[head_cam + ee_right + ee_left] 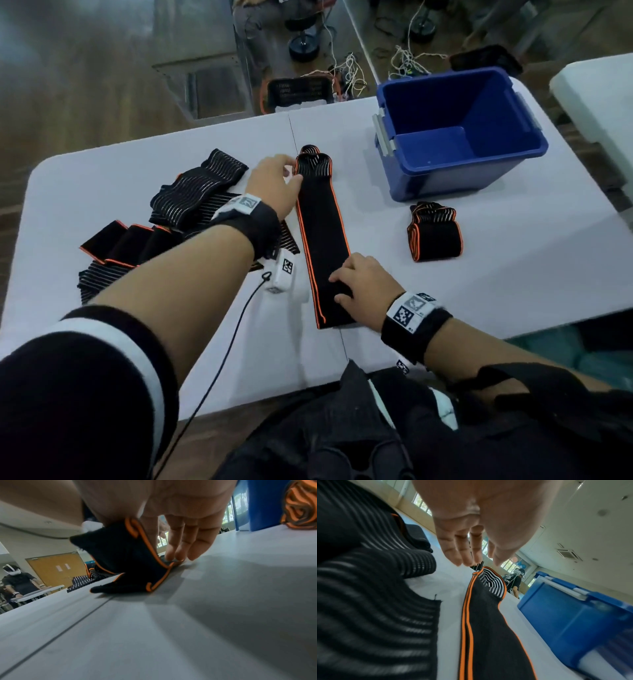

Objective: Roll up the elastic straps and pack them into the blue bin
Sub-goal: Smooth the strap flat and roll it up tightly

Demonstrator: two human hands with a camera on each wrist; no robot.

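Note:
A long black elastic strap (320, 240) with orange edges lies stretched out on the white table (496, 291), pointing away from me. My right hand (342, 287) grips its near end; in the right wrist view that end (123, 555) is lifted and folded under the hand (178, 557). My left hand (289, 171) is open at the strap's far end (489, 582), fingers straight, thumb at its left edge. The blue bin (452, 178) stands empty at the back right. One rolled strap (435, 233) lies in front of it.
A loose pile of black striped straps (164, 222) lies left of my left arm and fills the left of the left wrist view (368, 601). The bin's wall (565, 615) is close on the right. A black crate (298, 90) stands behind the table.

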